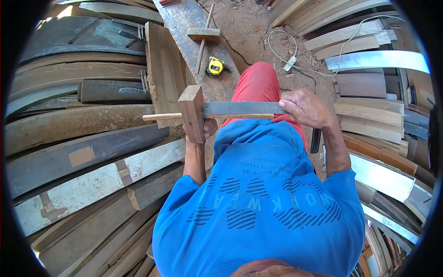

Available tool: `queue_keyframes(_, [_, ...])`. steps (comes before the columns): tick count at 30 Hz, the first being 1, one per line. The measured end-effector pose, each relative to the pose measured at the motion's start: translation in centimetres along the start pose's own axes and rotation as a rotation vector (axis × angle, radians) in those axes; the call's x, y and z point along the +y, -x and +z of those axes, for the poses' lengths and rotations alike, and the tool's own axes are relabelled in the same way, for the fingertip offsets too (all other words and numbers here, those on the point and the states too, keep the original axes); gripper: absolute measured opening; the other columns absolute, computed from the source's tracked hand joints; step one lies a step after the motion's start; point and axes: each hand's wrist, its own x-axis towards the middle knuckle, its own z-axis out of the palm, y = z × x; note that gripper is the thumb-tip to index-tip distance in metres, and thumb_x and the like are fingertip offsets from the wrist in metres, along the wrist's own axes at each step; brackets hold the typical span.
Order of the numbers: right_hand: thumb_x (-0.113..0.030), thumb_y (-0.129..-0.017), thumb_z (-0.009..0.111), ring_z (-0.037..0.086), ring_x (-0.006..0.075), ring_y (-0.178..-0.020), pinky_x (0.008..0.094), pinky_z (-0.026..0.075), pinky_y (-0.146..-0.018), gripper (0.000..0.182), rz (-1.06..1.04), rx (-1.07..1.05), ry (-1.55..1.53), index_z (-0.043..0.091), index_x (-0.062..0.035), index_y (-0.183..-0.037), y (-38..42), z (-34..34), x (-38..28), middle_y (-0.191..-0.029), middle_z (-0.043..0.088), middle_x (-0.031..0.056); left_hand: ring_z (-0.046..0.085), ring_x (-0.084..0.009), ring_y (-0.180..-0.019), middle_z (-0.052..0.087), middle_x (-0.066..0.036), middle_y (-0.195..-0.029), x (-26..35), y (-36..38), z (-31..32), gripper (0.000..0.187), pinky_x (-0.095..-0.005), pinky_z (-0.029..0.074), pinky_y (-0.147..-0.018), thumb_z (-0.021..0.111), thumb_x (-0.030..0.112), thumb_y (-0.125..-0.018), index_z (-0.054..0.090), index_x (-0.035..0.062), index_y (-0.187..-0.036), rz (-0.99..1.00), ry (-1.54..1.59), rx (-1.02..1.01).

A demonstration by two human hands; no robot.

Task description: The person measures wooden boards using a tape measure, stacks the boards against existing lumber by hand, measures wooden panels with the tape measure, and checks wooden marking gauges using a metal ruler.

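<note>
My left hand [206, 128] grips the wooden block [192, 113] of a marking gauge, held in front of my chest. A thin wooden stem [159, 117] runs through the block and sticks out to the left. My right hand [305, 107] pinches the right end of a flat grey metal blade [240, 108], which lies along the stem and butts against the block. Both hands hold the pieces level, above my red-trousered knee [258, 83].
A worn workbench plank [184, 27] ahead carries a second wooden gauge [203, 34] and a yellow tape measure [214, 66]. Stacked boards and beams [83, 138] fill the left. More planks [369, 115] lie at the right. A white cable [286, 57] crosses the dirt floor.
</note>
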Motion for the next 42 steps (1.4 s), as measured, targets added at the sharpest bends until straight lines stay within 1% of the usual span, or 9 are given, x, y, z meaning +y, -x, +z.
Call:
queue_keyframes(11, [-0.033, -0.1, 0.045, 0.055, 0.0424, -0.07, 0.0504, 0.044, -0.068, 0.043, 0.031, -0.039, 0.059, 0.056, 0.0017, -0.077, -1.1, 0.5, 0.6, -0.07, 0.055, 0.0241, 0.051, -0.0185, -0.047, 0.056, -0.011, -0.072, -1.1, 0.6, -1.0, 0.068, -0.0304, 0.039, -0.038, 0.058, 0.055, -0.088, 0.052, 0.0024, -0.131, -0.034, 0.133, 0.08])
queue_keyframes(17, [-0.035, -0.101, 0.044, 0.058, 0.0271, -0.057, 0.043, 0.044, -0.06, 0.043, -0.024, -0.015, 0.085, 0.058, -0.0004, -0.078, -1.6, 0.7, 1.1, -0.059, 0.055, 0.0139, 0.053, -0.0205, -0.051, 0.055, -0.011, -0.076, -1.1, 0.7, -1.2, 0.055, -0.033, 0.042, -0.044, 0.054, 0.049, -0.092, 0.053, 0.0064, -0.128, -0.08, 0.226, 0.073])
queue_keyframes(20, [-0.032, -0.101, 0.044, 0.057, 0.041, -0.07, 0.0504, 0.045, -0.07, 0.042, 0.063, -0.059, 0.05, 0.057, 0.0017, -0.079, -1.8, 0.4, 0.3, -0.07, 0.056, 0.0232, 0.052, -0.0195, -0.052, 0.055, -0.01, -0.077, -1.1, 0.5, -0.9, 0.052, -0.0322, 0.041, -0.044, 0.053, 0.048, -0.093, 0.054, 0.0061, -0.123, -0.075, 0.232, 0.066])
queue_keyframes(27, [-0.036, -0.088, 0.07, 0.052, 0.011, -0.067, 0.0321, 0.042, -0.06, 0.033, 0.002, 0.029, -0.241, 0.066, -0.0033, -0.089, -3.0, 0.6, 3.3, -0.068, 0.056, -0.0009, 0.049, -0.0167, -0.053, 0.055, -0.009, -0.079, -1.2, -0.3, 0.6, 0.041, -0.029, 0.039, -0.045, 0.049, 0.044, -0.096, 0.058, 0.0065, -0.112, -0.055, 0.261, 0.238])
queue_keyframes(30, [-0.034, -0.087, 0.071, 0.049, 0.0092, -0.067, 0.0279, 0.04, -0.062, 0.032, -0.047, 0.131, -0.318, 0.066, -0.0033, -0.091, -3.6, 2.1, 2.9, -0.071, 0.053, -0.004, 0.049, -0.0161, -0.055, 0.054, -0.009, -0.078, -1.5, -1.3, 2.1, 0.039, -0.0279, 0.038, -0.044, 0.046, 0.041, -0.098, 0.059, 0.0072, -0.111, -0.067, 0.305, 0.376])
queue_keyframes(34, [-0.02, -0.086, 0.071, 0.051, 0.0065, -0.063, 0.0259, 0.043, -0.06, 0.018, 0.036, 0.192, -0.449, 0.065, -0.0036, -0.084, -4.5, 3.0, 3.7, -0.068, 0.058, -0.0028, 0.062, -0.0219, -0.071, 0.064, -0.017, -0.102, -1.4, -1.7, 2.0, 0.055, -0.0293, 0.05, -0.06, 0.055, 0.034, -0.096, 0.045, 0.0005, -0.139, -0.126, 0.172, 0.377])
queue_keyframes(35, [-0.02, -0.086, 0.071, 0.051, 0.006, -0.062, 0.0252, 0.042, -0.059, 0.018, 0.012, 0.213, -0.525, 0.065, -0.0035, -0.083, -4.5, 3.1, 4.0, -0.068, 0.059, -0.0024, 0.065, -0.0289, -0.102, 0.058, -0.021, -0.128, -1.2, -1.9, 2.6, 0.06, -0.0407, 0.056, -0.083, 0.055, 0.036, -0.097, 0.039, 0.0041, -0.145, -0.121, -0.043, 0.438])
queue_keyframes(39, [-0.021, -0.088, 0.069, 0.051, 0.0051, -0.059, 0.0244, 0.039, -0.053, 0.019, 0.051, 0.2, -0.569, 0.067, -0.0034, -0.083, -4.2, 2.4, 4.4, -0.068, 0.064, 0.0002, 0.043, -0.0268, -0.135, 0.042, -0.014, -0.148, -2.1, -3.5, 4.1, 0.074, -0.047, 0.039, -0.11, 0.058, 0.04, -0.096, 0.024, 0.0068, -0.154, 0.224, -0.491, 0.547])
queue_keyframes(42, [-0.023, -0.09, 0.069, 0.049, 0.0039, -0.055, 0.0229, 0.037, -0.049, 0.021, 0.115, 0.165, -0.601, 0.067, -0.0038, -0.083, -3.9, 2.7, 4.7, -0.066, 0.064, 0.0006, 0.047, -0.0271, -0.132, 0.046, -0.014, -0.145, -2.0, -3.5, 3.4, 0.071, -0.0444, 0.039, -0.11, 0.057, 0.038, -0.097, 0.027, 0.0035, -0.152, 0.301, -0.427, 0.389])
